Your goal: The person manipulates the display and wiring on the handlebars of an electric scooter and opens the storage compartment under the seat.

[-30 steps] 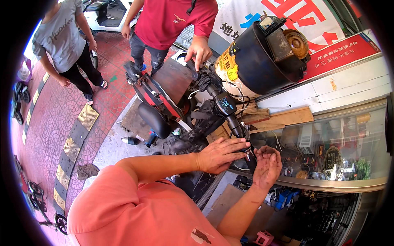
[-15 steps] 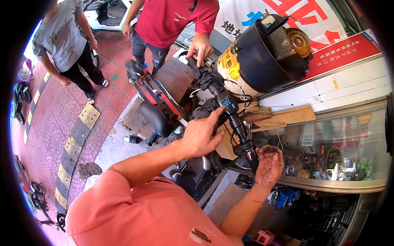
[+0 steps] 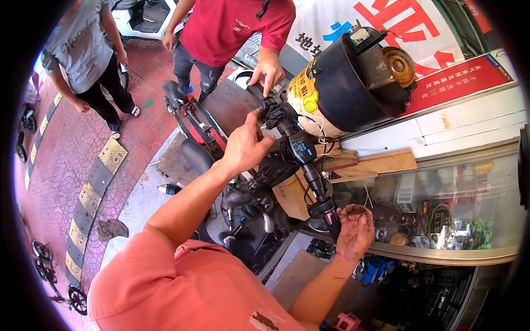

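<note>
While, in the head view, the left hand [image 3: 244,148] points its index finger [image 3: 254,117] at the far end of the handlebar [image 3: 313,177], its other fingers loosely bent and seemingly free, the right hand [image 3: 355,229] lies half-curled beside the near grip [image 3: 332,222]; contact there I cannot tell. The display [image 3: 301,147] glows mid-bar. A co-worker's hand [image 3: 268,71] reaches the far end.

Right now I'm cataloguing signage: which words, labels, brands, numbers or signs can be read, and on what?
Lettering located, not copied:
White banner: large red, blue and black characters.
Red sign: pale characters.
Handlebar display: lit blue digits.
Yellow bucket sticker: dark characters.
Grey shirt: dark script.
Oval plaque, cardboard box: too blurred to read.
</note>
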Action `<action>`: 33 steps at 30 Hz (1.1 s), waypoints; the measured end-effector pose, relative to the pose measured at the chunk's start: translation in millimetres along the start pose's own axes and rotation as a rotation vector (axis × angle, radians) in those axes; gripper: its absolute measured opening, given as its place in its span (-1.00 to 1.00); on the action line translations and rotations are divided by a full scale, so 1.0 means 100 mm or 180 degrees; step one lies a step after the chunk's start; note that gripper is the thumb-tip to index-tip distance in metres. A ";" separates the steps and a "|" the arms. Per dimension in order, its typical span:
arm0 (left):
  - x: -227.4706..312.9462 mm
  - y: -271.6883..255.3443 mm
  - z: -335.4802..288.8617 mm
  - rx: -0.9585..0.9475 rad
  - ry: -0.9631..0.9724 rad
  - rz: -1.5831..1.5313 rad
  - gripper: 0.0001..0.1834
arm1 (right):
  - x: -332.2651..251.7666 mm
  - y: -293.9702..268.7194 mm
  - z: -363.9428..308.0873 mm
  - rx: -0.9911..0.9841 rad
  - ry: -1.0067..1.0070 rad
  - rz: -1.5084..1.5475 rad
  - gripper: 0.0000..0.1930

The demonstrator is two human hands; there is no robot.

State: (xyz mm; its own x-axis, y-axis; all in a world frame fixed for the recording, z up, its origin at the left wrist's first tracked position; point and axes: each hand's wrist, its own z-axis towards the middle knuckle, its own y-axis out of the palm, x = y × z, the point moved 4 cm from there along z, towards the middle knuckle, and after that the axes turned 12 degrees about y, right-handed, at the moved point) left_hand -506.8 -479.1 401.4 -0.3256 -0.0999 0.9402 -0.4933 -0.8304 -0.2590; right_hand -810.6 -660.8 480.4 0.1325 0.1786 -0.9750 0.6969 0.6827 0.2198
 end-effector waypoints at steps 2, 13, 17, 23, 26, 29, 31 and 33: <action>-0.03 0.01 0.10 -0.0187 0.0039 0.0195 -0.10 | -0.02 -0.02 0.00 -0.0017 -0.0001 -0.0001 -0.64; -0.05 0.05 0.17 -0.0678 -0.0027 0.0623 0.02 | 0.00 -0.01 0.01 -0.0018 0.0013 0.0033 -0.65; -0.10 0.12 0.21 -0.0708 -0.0055 0.0607 0.04 | 0.01 0.03 -0.02 -0.0070 -0.0009 0.0043 -0.65; -0.13 0.14 0.22 -0.0519 -0.0101 0.0314 -0.03 | 0.01 0.06 -0.07 -0.0103 -0.0007 0.0047 -0.66; -0.14 0.06 0.21 -0.0389 -0.0079 -0.0104 -0.07 | 0.01 0.06 -0.06 -0.0062 0.0009 0.0116 -0.65; 0.01 0.03 0.05 -0.0036 0.0072 -0.0054 -0.23 | 0.01 0.03 -0.03 0.0026 0.0012 0.0221 -0.63; 0.29 0.03 -0.17 0.0204 0.0618 0.0073 -0.34 | 0.00 0.00 -0.01 0.0083 -0.0002 0.0162 -0.63; 0.54 0.11 -0.41 -0.0232 0.0893 -0.0003 -0.33 | 0.00 -0.07 0.01 0.0022 0.0007 0.0216 -0.64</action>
State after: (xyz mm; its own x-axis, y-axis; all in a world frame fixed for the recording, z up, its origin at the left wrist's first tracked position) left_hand -562.7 -471.6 440.5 -0.5304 0.0649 0.8453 -0.5471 -0.7878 -0.2828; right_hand -814.2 -666.4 478.6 0.1782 0.2260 -0.9577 0.6911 0.6641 0.2853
